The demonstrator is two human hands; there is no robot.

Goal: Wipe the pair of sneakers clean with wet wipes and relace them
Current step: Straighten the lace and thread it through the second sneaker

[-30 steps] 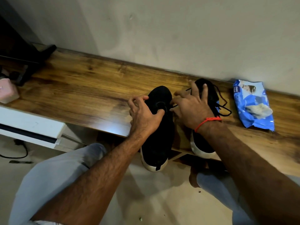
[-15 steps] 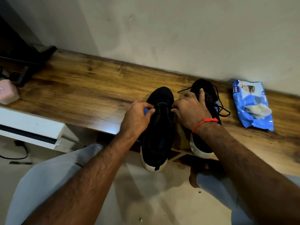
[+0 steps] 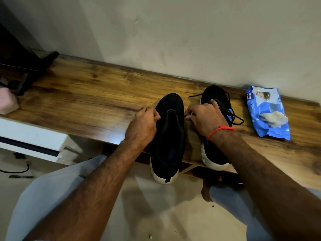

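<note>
since half a second ago the left hand point(image 3: 142, 124) has slid a little nearer along the left sneaker's point(image 3: 169, 136) side, while the right hand point(image 3: 205, 117) has curled down so its finger no longer sticks up over the right sneaker point(image 3: 216, 98). both hands sit at the left sneaker's eyelet area, one on each flank. the left hand's fingertips are bunched together against the shoe's edge, pinching what looks like the lace or upper there, though motion blur and the black-on-black fabric make it hard to say which. the right hand pinches a pale lace tip point(image 3: 191, 114) between thumb and forefinger, just beside the left sneaker's inner edge; the lace behind that tip is lost against the dark shoe.

both sneakers stand on the wooden shelf point(image 3: 90, 101), heels hanging over its near edge, toes toward the wall. the right wrist, with its red thread bracelet point(image 3: 219, 130), hides the middle of the right sneaker; loose black lace loops point(image 3: 237, 120) show past it. a blue wet wipes pack point(image 3: 267, 113) lies further right, well apart. a pink object point(image 3: 7, 101) is cut off at the left edge.
</note>
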